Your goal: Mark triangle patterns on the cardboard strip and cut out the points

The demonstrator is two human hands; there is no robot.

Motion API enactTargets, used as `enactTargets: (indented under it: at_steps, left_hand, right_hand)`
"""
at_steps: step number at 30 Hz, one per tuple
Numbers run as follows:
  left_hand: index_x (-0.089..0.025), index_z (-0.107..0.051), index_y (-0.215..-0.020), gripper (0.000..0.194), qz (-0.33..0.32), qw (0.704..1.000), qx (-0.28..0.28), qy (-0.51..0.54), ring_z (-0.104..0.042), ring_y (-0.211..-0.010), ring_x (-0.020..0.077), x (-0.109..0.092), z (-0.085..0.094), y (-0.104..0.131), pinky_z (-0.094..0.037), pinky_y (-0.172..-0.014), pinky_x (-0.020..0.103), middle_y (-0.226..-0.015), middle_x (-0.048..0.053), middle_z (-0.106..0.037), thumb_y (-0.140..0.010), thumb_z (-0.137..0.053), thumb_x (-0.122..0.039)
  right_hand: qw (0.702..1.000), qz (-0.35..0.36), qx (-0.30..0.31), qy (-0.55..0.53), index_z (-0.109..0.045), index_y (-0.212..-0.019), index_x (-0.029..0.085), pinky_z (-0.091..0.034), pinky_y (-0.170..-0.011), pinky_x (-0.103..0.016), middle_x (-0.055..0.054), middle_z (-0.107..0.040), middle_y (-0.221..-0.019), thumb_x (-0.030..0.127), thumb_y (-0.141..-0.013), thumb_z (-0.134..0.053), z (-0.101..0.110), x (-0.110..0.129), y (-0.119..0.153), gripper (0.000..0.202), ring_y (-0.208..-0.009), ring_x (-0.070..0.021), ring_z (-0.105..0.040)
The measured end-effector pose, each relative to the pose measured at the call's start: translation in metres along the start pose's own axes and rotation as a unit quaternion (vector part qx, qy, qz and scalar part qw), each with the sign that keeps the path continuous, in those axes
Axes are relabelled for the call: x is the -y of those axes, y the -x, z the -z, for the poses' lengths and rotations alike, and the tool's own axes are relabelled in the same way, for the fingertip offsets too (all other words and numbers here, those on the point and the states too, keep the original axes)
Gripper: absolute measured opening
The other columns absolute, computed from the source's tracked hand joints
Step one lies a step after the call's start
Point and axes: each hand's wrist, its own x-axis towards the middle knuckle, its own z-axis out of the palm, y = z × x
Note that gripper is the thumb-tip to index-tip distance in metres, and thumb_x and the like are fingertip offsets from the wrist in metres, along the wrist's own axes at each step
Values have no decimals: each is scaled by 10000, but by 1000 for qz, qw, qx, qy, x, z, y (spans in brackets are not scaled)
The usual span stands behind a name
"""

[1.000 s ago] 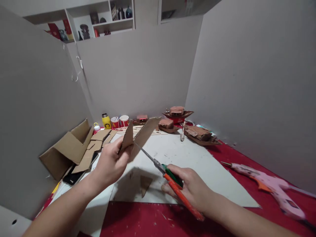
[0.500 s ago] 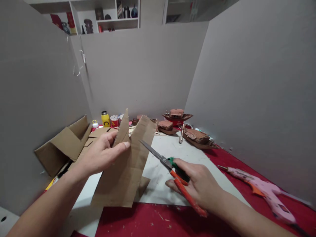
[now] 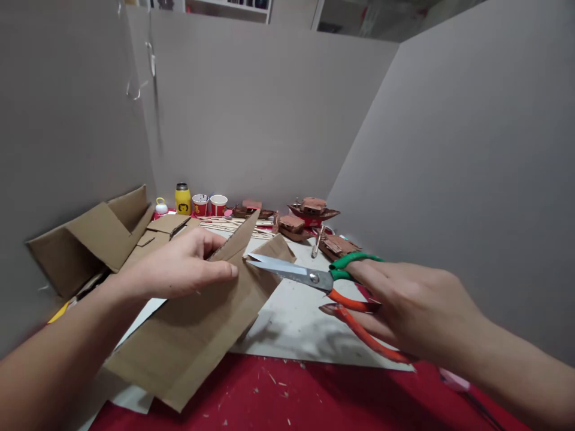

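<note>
1. Over the last second the cardboard sheet [image 3: 197, 335] had dropped from an upright hold to a low slant, its near corner close over the red desk [image 3: 291, 395] and the pale mat [image 3: 296, 326].
2. The scissors [image 3: 314, 278] had swung from a steep diagonal to nearly level, their blades now nearly closed with the tips at the notch already cut in the sheet's far edge; I judged that the cut was being lined up again.
3. The left hand [image 3: 179, 269] had its grip clenched on the sheet, thumb pressed flat on top and fingers curled over the raised flap.
4. The right hand [image 3: 413, 305] grasped the scissors through the green and orange loops.
5. The sheet was brown corrugated board, matte, with straight cut edges and a pointed flap; the blades were bare grey steel, the handles glossy plastic.
6. Behind stood a folded cardboard box [image 3: 85, 239], a yellow bottle [image 3: 182, 199], two paper cups [image 3: 209, 205] and small brown model boats [image 3: 312, 209].
</note>
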Motion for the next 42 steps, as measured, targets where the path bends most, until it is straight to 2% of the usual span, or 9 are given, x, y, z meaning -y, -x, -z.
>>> enactTargets:
  at_steps: [4,9,13,18,28,36,42]
  left_hand:
    - [-161,-722,-842,221,-8,998,-3,-58,-706,-662,229,2,1,0,-498,-495,255,-792,75,-752,-738,-682,-352]
    - [-170,-723,-811,198,-21,996,-1,-88,-687,-618,213,0,1,4,-456,-454,233,-759,63,-741,-749,-656,-346]
    - [-184,-731,-794,146,-24,999,17,-44,-676,-580,183,-4,0,6,-409,-415,198,-731,39,-741,-716,-694,-302]
    - [-199,-715,-726,63,2,998,54,12,-635,-498,143,-8,-1,7,-434,-418,192,-685,10,-728,-701,-711,-256]
    - [-198,-728,-721,114,54,993,68,85,-631,-459,157,-6,-3,5,-429,-386,203,-656,28,-726,-645,-756,-279]
    - [-230,-738,-791,137,42,992,64,104,-664,-510,156,-2,-6,3,-496,-455,224,-731,2,-758,-659,-770,-247]
    - [-230,-751,-817,121,15,991,51,125,-690,-547,167,-1,-6,4,-526,-497,239,-765,15,-768,-696,-763,-234]
  right_hand:
    - [999,18,3,27,-543,-707,218,-308,-473,-346,-52,-595,-533,565,-984,-379,7,-2,-5,473,-440,-232,-584]
    - [999,38,-10,32,-536,-688,228,-312,-475,-343,-41,-597,-518,546,-999,-359,15,-4,-10,479,-441,-219,-574]
    - [999,44,-18,28,-523,-664,241,-314,-471,-332,-25,-575,-479,521,-1006,-363,18,-6,-9,470,-416,-211,-546]
    - [998,50,-23,18,-482,-615,244,-304,-468,-322,-4,-515,-436,516,-1006,-397,17,-7,-4,484,-386,-189,-497]
    - [998,56,-16,-8,-495,-646,236,-326,-503,-336,-5,-519,-455,560,-1007,-391,8,-4,5,496,-425,-183,-528]
    - [999,35,2,12,-527,-654,229,-284,-489,-349,-16,-520,-466,574,-988,-413,10,-6,6,493,-435,-204,-543]
    - [998,33,-13,50,-529,-651,235,-274,-486,-346,-27,-531,-474,610,-973,-405,10,-7,4,509,-443,-218,-541]
